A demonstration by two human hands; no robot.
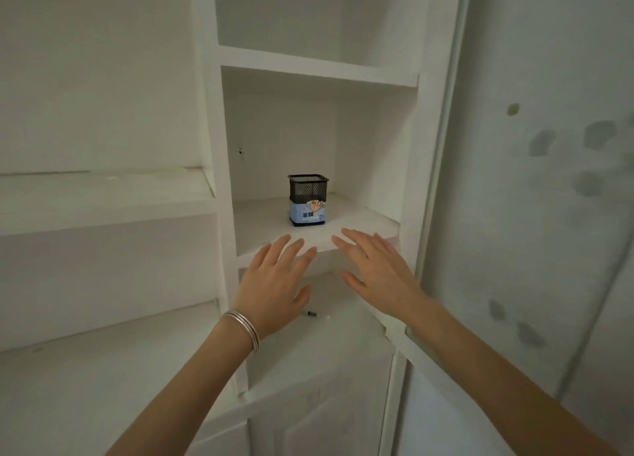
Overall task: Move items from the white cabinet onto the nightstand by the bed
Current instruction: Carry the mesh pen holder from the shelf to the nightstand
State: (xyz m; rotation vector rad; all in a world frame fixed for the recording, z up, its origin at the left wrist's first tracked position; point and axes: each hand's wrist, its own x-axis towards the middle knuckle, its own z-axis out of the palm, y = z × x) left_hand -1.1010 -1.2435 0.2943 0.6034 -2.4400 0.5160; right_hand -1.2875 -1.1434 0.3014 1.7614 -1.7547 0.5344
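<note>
Your square black wire-mesh pen holder (307, 200) stands upright at the centre of the frame, on the middle shelf (363, 224) of the white painted cabinet (319, 65). A pale blue printed paper label wraps its lower half, and the mesh is bare above that. What is inside it cannot be made out from this angle.

Your left hand (274, 284) and right hand (377, 273) reach up side by side just below the shelf's front edge. Both show palm down with the fingers straight and spread, holding nothing and apart from the holder. Thin silver metal bangles (242, 328) circle your left wrist.

On the lower shelf, just beside your left thumb, lies a small dark pen-like object (311, 314); it is too blurred to name. A pale panel with grey smudges (535, 195) fills the right of the frame
</note>
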